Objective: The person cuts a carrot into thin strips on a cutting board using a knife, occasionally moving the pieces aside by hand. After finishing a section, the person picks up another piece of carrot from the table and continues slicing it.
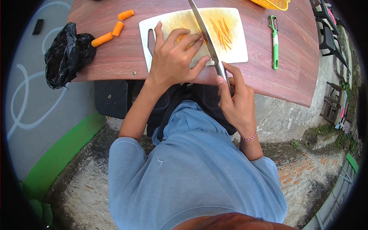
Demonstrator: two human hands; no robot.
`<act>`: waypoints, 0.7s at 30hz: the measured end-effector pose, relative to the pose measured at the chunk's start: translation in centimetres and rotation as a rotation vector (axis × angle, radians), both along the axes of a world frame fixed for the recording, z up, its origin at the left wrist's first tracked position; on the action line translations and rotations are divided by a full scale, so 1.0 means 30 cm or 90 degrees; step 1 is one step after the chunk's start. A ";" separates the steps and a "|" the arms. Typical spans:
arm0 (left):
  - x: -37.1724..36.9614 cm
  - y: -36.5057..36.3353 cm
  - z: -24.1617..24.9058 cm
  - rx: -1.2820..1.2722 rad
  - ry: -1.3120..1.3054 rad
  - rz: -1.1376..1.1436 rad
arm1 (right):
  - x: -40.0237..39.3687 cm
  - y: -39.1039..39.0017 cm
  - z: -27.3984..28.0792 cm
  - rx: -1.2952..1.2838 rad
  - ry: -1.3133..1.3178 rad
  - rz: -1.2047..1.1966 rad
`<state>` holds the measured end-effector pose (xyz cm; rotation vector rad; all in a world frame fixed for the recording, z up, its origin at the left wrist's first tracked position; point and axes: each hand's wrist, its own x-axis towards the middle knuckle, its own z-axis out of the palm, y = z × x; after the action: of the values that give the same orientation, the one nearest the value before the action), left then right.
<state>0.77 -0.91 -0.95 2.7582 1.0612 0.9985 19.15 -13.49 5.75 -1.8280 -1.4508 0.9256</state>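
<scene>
My right hand (238, 100) is closed around the handle of a kitchen knife (207, 36), whose blade points away from me across the white cutting board (239, 42). Curled over the board, my left hand (174, 55) presses down on carrot (182, 37), which is mostly hidden beneath its fingers. The blade stands right beside those fingertips. To the right of the knife lies a small pile of thin carrot strips (222, 33). The board's middle has an orange stain.
Peeled carrot pieces (118, 28) lie at the table's left, next to a black plastic bag (67, 55) hanging over the edge. A green-handled peeler (275, 42) rests right of the board. A yellow basket (274, 4) sits at the far edge, and dark chairs (329, 38) stand beyond.
</scene>
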 end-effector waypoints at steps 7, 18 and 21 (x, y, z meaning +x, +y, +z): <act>0.000 0.001 0.003 0.003 0.007 -0.002 | -0.011 0.014 0.008 0.045 -0.060 0.019; 0.001 0.001 0.004 0.009 0.004 0.002 | -0.012 0.125 0.039 0.019 -0.080 0.028; 0.003 0.001 0.002 0.010 -0.001 0.006 | -0.001 0.101 0.028 0.029 -0.073 0.026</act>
<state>0.87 -0.86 -0.89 2.7663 1.0707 1.0144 19.13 -10.45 6.59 -1.8519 -1.5709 0.8119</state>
